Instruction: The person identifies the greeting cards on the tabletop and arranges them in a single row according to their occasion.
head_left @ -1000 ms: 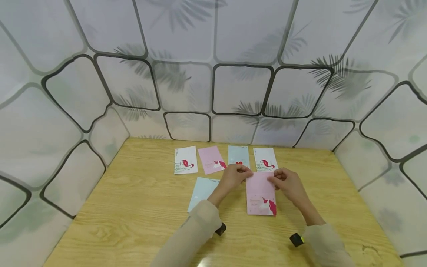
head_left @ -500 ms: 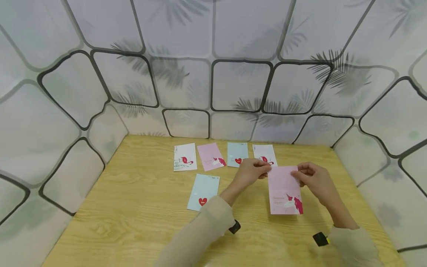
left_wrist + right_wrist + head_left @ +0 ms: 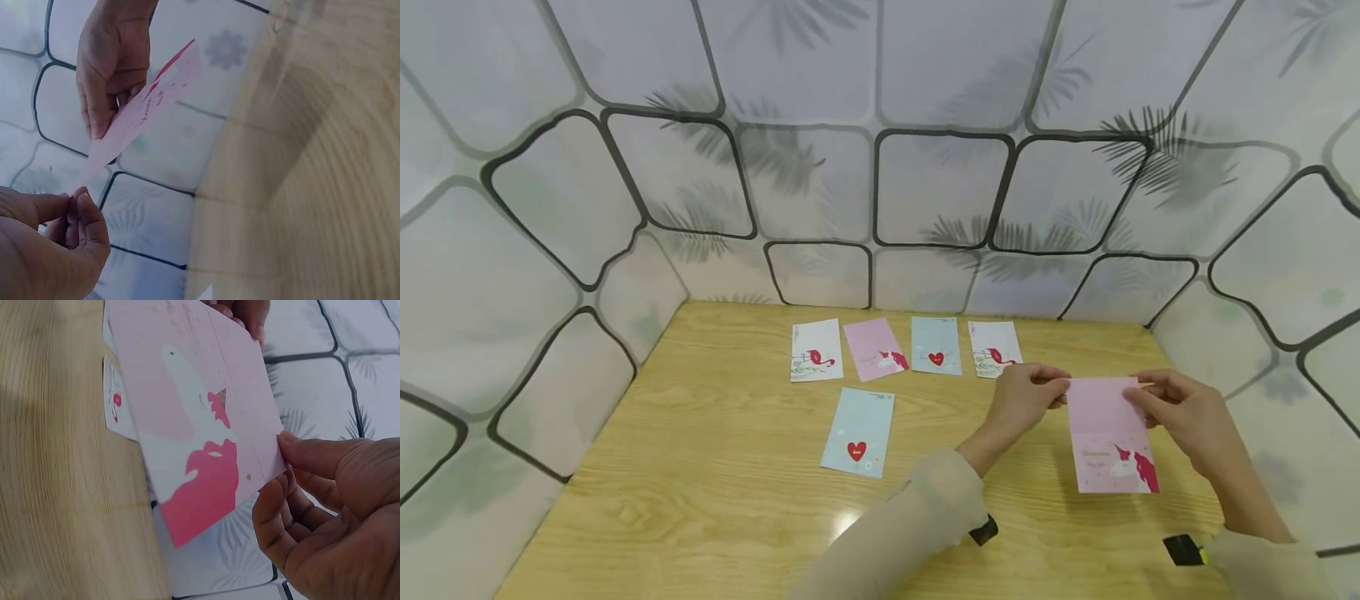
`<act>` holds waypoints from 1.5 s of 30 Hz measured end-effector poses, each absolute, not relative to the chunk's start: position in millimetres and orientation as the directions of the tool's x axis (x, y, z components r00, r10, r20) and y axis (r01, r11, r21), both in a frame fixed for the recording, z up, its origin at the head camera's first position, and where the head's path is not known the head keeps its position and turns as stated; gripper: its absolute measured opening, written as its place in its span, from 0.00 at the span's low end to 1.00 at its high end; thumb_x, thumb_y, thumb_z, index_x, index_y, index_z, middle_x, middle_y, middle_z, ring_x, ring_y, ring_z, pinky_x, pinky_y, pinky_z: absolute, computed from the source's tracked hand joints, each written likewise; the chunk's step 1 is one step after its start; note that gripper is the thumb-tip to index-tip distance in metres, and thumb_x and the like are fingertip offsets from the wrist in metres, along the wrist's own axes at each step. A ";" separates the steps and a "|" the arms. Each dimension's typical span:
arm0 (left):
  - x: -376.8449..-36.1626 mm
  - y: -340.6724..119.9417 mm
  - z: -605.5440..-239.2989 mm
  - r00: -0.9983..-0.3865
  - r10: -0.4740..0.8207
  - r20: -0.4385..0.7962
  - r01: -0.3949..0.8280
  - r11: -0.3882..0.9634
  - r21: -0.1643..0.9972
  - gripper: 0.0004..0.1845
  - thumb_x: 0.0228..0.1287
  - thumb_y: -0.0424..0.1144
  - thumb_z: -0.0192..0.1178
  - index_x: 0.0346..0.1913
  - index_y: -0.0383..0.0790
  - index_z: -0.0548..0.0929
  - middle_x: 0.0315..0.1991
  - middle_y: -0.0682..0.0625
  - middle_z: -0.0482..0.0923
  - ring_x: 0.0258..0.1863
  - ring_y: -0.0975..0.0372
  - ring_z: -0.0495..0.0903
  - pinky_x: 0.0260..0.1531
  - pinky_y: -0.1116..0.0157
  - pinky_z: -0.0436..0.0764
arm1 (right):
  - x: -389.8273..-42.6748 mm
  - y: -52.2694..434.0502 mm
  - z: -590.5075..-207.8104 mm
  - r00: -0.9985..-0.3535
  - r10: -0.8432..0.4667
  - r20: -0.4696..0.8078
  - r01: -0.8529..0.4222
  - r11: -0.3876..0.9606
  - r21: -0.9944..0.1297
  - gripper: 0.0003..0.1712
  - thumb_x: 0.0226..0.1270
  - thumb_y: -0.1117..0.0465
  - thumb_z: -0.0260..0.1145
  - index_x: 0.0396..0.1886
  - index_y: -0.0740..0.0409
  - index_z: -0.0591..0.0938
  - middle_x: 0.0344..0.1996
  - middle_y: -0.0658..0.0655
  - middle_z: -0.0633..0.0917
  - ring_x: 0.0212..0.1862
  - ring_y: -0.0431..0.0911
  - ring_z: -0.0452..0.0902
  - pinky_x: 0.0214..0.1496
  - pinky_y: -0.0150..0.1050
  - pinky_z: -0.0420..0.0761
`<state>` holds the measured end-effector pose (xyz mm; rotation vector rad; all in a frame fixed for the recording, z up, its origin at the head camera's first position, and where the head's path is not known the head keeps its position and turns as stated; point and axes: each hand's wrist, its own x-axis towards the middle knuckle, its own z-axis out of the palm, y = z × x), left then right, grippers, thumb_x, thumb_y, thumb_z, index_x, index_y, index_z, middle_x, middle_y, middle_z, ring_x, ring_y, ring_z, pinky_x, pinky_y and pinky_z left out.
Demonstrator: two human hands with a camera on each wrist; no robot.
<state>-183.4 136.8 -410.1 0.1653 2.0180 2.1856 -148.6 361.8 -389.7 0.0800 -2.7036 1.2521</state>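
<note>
A pink envelope (image 3: pixel 1108 433) with a red and white unicorn print hangs upright a little above the right side of the wooden table (image 3: pixel 700 483). My left hand (image 3: pixel 1058 385) pinches its top left corner and my right hand (image 3: pixel 1141 397) pinches its top right edge. In the left wrist view the pink envelope (image 3: pixel 140 115) is seen edge-on, stretched between my left hand (image 3: pixel 70 201) below and my right hand (image 3: pixel 103 119) above. From the right wrist, the unicorn face of the envelope (image 3: pixel 200 425) fills the frame, with my right hand (image 3: pixel 281 459) gripping its edge.
A row of envelopes lies at the table's back: a white flamingo one (image 3: pixel 816 351), a pink one (image 3: pixel 874 348), a blue heart one (image 3: pixel 936 346) and another white flamingo one (image 3: pixel 992 348). A second blue heart envelope (image 3: pixel 859 421) lies nearer. Patterned walls enclose the table on three sides.
Both hands have carried the pink envelope from the table's middle to the right, lifted off the wood. The second blue heart envelope, half hidden by my left arm before, now shows fully.
</note>
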 end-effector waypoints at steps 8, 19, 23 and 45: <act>-176.8 157.9 -425.2 -0.989 0.110 -0.100 -0.115 -0.140 0.983 0.04 0.66 0.28 0.69 0.32 0.37 0.88 0.23 0.55 0.82 0.22 0.68 0.80 0.28 0.71 0.84 | -144.7 377.2 -403.7 -0.994 0.045 0.104 -0.053 0.627 -0.777 0.25 0.75 0.61 0.68 0.59 0.78 0.76 0.28 0.41 0.84 0.26 0.40 0.80 0.30 0.30 0.83; -176.6 166.1 -460.6 -0.987 0.045 -0.152 -0.156 -0.136 0.978 0.04 0.65 0.26 0.69 0.32 0.35 0.88 0.23 0.51 0.82 0.23 0.65 0.81 0.31 0.64 0.87 | -154.1 384.3 -442.3 -1.000 -0.015 0.024 -0.029 0.580 -0.814 0.27 0.77 0.60 0.65 0.60 0.81 0.74 0.30 0.46 0.85 0.29 0.40 0.82 0.33 0.34 0.85; -175.5 170.2 -473.2 -0.985 -0.013 -0.174 -0.173 -0.033 0.984 0.05 0.64 0.28 0.70 0.31 0.37 0.88 0.21 0.55 0.80 0.22 0.66 0.80 0.25 0.71 0.82 | -156.6 384.3 -455.3 -1.000 -0.011 -0.028 0.016 0.593 -0.805 0.28 0.77 0.58 0.66 0.61 0.81 0.75 0.31 0.53 0.85 0.30 0.40 0.82 0.34 0.34 0.86; -177.0 165.9 -490.6 -0.948 0.317 0.004 0.212 0.623 0.753 0.14 0.62 0.37 0.72 0.51 0.43 0.91 0.45 0.58 0.88 0.46 0.69 0.81 0.50 0.75 0.76 | -155.7 389.6 -489.6 -0.999 0.028 0.038 0.002 0.824 -0.567 0.21 0.73 0.59 0.70 0.51 0.75 0.82 0.32 0.59 0.85 0.30 0.42 0.77 0.27 0.34 0.78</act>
